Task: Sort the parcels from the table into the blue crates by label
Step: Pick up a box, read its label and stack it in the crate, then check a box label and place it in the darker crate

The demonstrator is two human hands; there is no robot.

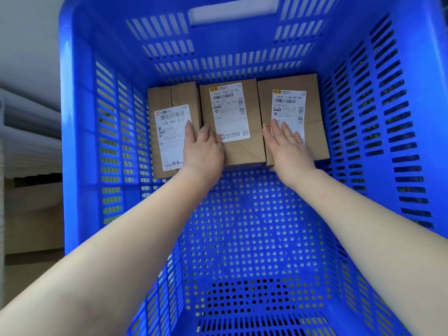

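Reaching into the blue crate (80,146), the left hand (202,147) and right hand (287,145) lay flat, fingers straight, gripping nothing, on three labelled parcels (232,112) lined along its far wall. Three looked sorted; the table was out of view, so what remained was unknown.

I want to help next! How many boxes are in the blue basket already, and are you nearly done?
Three parcels lie side by side at the far end of the blue crate: left parcel, middle parcel, right parcel. In hand: the left hand lies flat across the left and middle ones, the right hand on the right one. What's left can't be told; the table is out of view.
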